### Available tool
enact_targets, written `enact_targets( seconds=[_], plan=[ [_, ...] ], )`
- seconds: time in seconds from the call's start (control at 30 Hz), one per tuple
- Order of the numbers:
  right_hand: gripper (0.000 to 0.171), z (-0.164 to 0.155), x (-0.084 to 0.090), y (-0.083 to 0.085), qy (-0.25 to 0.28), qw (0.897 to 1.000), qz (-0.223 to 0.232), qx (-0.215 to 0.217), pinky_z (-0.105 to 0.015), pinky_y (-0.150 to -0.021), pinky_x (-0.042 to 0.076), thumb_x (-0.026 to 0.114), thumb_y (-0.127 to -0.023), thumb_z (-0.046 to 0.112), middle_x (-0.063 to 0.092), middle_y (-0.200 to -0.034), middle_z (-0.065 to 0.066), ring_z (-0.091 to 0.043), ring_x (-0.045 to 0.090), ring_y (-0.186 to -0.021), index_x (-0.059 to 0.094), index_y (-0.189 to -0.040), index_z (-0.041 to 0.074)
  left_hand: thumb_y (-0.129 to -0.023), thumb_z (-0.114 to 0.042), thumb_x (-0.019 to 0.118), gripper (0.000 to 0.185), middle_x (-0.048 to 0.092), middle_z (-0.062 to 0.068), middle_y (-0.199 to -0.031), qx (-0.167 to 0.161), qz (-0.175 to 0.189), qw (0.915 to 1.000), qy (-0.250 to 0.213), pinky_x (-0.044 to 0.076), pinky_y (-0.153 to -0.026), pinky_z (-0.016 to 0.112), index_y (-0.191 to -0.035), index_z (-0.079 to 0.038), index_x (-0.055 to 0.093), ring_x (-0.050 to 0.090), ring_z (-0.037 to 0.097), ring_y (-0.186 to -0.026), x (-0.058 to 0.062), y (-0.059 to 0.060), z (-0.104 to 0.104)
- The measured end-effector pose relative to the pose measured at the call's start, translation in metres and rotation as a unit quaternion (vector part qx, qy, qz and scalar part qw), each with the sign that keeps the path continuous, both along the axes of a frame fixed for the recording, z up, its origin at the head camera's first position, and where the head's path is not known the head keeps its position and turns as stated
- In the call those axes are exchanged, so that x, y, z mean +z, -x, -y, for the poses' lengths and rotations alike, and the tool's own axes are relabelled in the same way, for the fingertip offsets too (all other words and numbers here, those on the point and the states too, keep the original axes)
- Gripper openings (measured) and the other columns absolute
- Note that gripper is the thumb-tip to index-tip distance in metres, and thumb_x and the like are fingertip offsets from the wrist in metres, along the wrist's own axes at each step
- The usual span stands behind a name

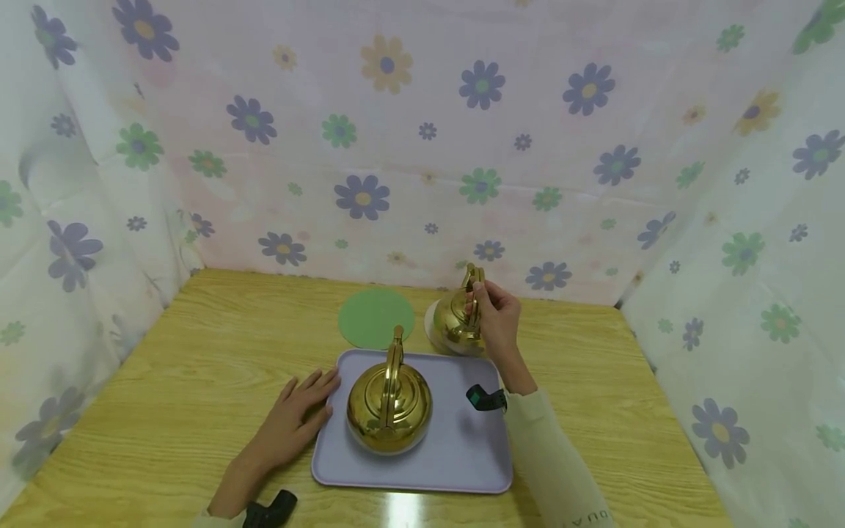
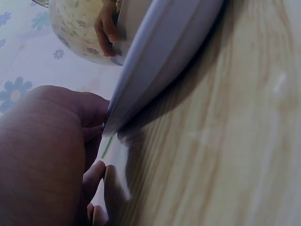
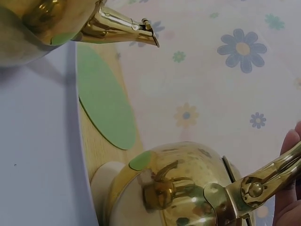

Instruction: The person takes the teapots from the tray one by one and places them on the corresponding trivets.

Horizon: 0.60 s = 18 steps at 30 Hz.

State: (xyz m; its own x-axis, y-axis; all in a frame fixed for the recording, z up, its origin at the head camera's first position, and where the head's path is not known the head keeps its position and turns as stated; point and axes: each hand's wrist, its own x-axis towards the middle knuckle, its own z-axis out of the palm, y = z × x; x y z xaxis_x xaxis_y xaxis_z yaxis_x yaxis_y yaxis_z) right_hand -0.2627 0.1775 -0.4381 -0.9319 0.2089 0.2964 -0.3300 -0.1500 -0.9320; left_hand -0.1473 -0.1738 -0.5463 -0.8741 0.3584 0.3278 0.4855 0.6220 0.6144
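Gold and shiny, two kettles sit on the wooden table (image 1: 198, 381). One gold kettle (image 1: 389, 407) stands upright in the middle of the purple tray (image 1: 462, 455), w/ its handle up and its spout pointing to the back. The other gold kettle (image 1: 457, 319) is just behind the tray's far edge, on a white round mat (image 3: 106, 181), so its hot-looking bottom does not touch the wood.

The right hand (image 1: 496, 315) has its grip pinched round the tall handle of that back kettle, near the top. That looks like the best spot to hold it, b/c the handle stands well over the round body. In the right wrist view the fingers (image 3: 287, 188) lie along the handle bar.

The left hand (image 1: 300, 414) lies flat on the table w/ fingers spread, touching the left rim of the tray. It seems to keep the tray from sliding. The left wrist view shows the tray rim right at the fingertips (image 2: 96, 174).

A green round mat (image 1: 375, 317) lies bare beside the white one, left of the back kettle.
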Motion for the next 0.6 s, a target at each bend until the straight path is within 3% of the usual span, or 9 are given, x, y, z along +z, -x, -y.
enact_targets(
  seconds=[0.2,0.6],
  plan=[
    [0.035,0.001,-0.001,0.005,0.003,1.000,-0.007,0.000,-0.024,-0.059,0.058,0.063,-0.102,0.015,0.070,-0.083,-0.017,-0.013,0.065,-0.060,0.067,-0.119,-0.015,-0.100,-0.020,0.062,0.047,0.050,0.010,-0.154,0.000,0.000,1.0000,0.006,0.016,-0.117,0.068,-0.145,-0.008,0.057,0.040,0.046,-0.143,0.000,0.000,0.000],
    [0.036,0.002,-0.004,0.013,-0.005,1.000,-0.001,-0.006,-0.022,-0.058,0.057,0.061,-0.103,0.012,0.068,-0.082,-0.021,-0.012,0.065,-0.060,0.063,-0.117,-0.021,-0.100,-0.021,0.062,0.047,0.050,0.011,-0.154,0.003,0.000,1.0000,0.008,0.014,-0.120,0.064,-0.145,-0.008,0.057,0.039,0.046,-0.143,0.002,0.000,-0.001]
  ],
)
